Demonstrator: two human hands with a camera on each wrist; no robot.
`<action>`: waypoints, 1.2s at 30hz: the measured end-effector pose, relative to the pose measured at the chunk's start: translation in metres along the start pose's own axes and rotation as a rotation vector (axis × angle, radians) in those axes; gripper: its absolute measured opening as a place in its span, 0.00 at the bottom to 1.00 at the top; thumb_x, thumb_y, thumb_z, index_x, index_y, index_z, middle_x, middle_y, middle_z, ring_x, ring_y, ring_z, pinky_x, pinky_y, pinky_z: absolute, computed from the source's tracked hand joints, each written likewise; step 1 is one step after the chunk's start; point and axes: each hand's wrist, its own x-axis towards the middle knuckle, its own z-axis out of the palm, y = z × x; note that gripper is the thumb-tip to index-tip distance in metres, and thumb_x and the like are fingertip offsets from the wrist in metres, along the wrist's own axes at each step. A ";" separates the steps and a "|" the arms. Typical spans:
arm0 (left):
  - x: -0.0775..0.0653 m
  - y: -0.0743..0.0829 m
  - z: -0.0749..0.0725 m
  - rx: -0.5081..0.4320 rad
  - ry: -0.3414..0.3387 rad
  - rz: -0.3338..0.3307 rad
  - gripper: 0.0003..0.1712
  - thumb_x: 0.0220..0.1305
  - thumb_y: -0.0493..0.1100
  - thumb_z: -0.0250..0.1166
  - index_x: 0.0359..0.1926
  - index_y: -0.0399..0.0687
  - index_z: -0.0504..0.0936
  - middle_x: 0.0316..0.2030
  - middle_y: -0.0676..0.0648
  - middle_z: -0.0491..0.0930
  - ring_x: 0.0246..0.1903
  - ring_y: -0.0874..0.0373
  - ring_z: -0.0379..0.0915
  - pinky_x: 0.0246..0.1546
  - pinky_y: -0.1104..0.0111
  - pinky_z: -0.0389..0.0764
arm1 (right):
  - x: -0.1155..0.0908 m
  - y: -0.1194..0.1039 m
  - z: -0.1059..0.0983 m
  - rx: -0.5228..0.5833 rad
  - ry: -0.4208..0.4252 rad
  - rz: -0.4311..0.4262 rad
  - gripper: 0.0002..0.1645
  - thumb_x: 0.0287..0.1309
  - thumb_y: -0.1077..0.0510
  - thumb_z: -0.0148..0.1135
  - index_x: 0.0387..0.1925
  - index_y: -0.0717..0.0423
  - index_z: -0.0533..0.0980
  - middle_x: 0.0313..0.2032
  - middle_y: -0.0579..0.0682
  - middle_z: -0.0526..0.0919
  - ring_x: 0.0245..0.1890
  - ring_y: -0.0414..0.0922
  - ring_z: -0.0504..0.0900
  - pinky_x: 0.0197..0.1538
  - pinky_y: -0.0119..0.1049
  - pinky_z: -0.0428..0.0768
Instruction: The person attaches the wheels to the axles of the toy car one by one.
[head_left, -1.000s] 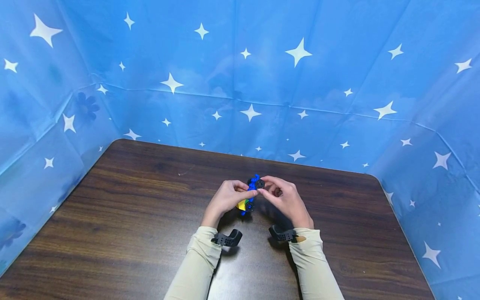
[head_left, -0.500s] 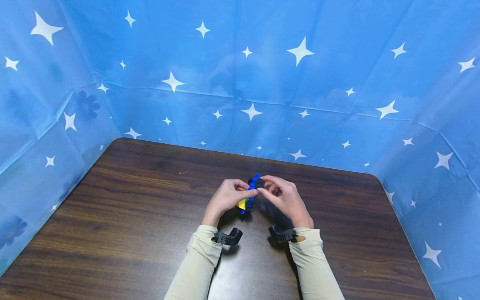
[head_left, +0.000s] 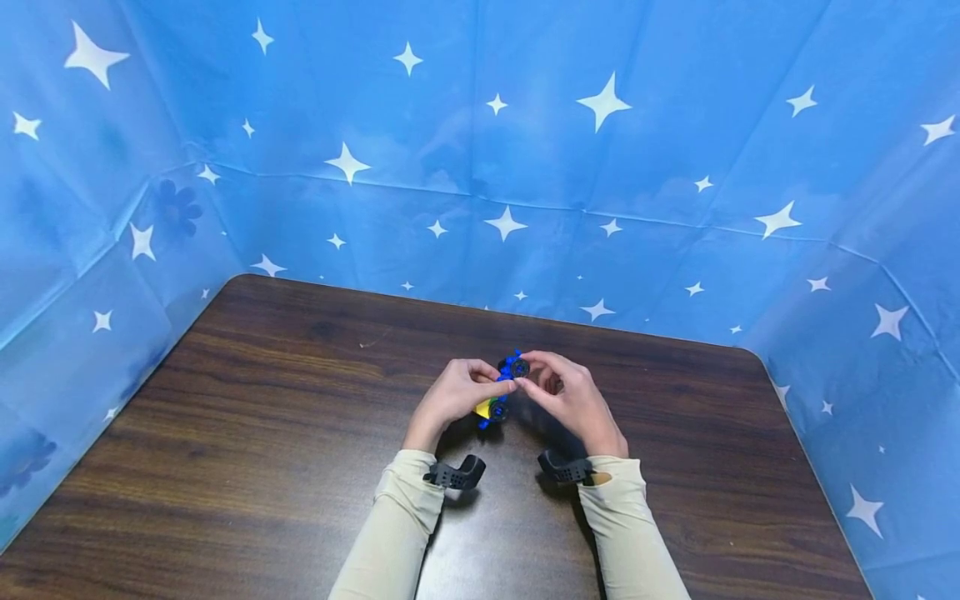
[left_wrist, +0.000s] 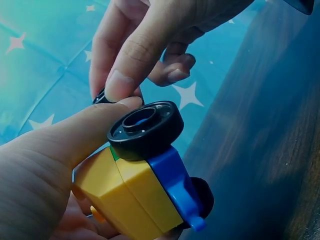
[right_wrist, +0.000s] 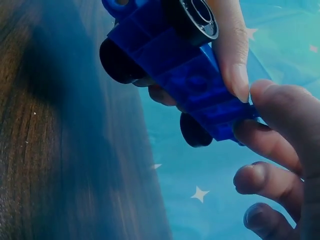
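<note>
A small toy car (head_left: 503, 377) is held over the table between both hands. Its blue chassis (right_wrist: 192, 82) faces the right wrist view, with black wheels along the sides. Yellow blocks (left_wrist: 132, 197) sit on the body, with a sliver of green beside them. My left hand (head_left: 447, 397) grips the car by its sides, thumb along the near side. With thumb and index finger, my right hand (head_left: 576, 398) pinches a black wheel (head_left: 519, 367) at the car's far end. In the right wrist view those fingertips mostly hide that wheel; the other right fingers are loosely curled.
Dark wood-grain table (head_left: 262, 433) lies under the hands. Blue cloth with white stars (head_left: 465, 100) stands around its back and sides. Black wrist bands (head_left: 457, 475) project inward from both beige sleeves.
The car has turned slightly, and the blue centre of the wheel at my right fingertips now shows. Both hands keep nearly the same place and hold; the head view has shifted a little.
</note>
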 end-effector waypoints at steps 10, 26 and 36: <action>0.000 -0.003 0.005 -0.014 0.032 0.086 0.18 0.64 0.48 0.76 0.44 0.38 0.86 0.40 0.43 0.87 0.37 0.58 0.82 0.41 0.65 0.85 | -0.005 0.005 0.007 0.061 0.061 -0.058 0.22 0.62 0.66 0.71 0.58 0.58 0.83 0.33 0.47 0.84 0.29 0.35 0.79 0.33 0.28 0.81; 0.001 0.008 0.008 0.005 0.061 0.136 0.19 0.62 0.50 0.77 0.42 0.38 0.88 0.34 0.44 0.88 0.31 0.60 0.81 0.34 0.69 0.83 | -0.002 0.007 0.013 0.190 0.232 -0.047 0.21 0.59 0.73 0.70 0.54 0.65 0.85 0.33 0.55 0.85 0.26 0.43 0.80 0.32 0.22 0.77; 0.000 0.018 0.008 0.108 0.129 0.180 0.20 0.61 0.49 0.78 0.42 0.36 0.86 0.37 0.42 0.88 0.34 0.57 0.82 0.38 0.67 0.84 | 0.000 0.003 0.021 0.118 0.308 -0.070 0.20 0.61 0.73 0.68 0.55 0.66 0.84 0.37 0.58 0.89 0.28 0.44 0.83 0.37 0.19 0.80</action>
